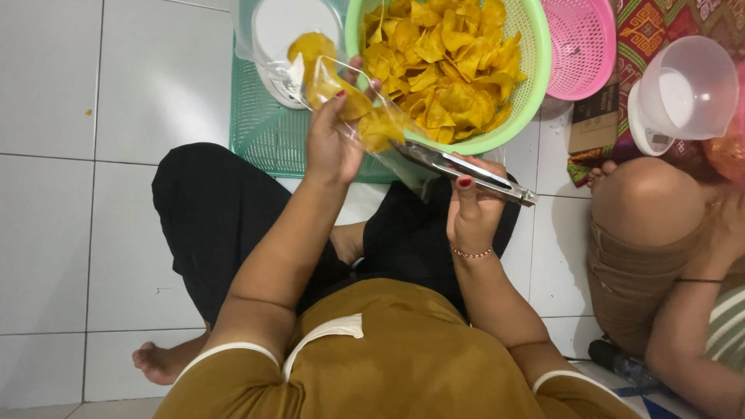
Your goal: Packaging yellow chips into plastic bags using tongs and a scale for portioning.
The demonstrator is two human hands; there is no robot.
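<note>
The left hand (330,147) grips a clear plastic bag (353,105) part-filled with yellow chips, held up over the near rim of the green basket (535,70) of chips. The right hand (469,209) is closed on metal tongs (466,167) whose tips meet the bag's mouth. The bag looks light, limp and slippery, its chips brittle; best held by the film near the opening. A pink basket (582,46) sits beyond, toward the floor's far right

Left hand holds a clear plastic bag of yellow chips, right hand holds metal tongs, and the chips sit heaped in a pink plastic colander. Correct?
Not quite: the head view shows the heaped yellow chips in the light green plastic colander. The left hand holding the clear plastic bag and right hand holding metal tongs are right.
</note>
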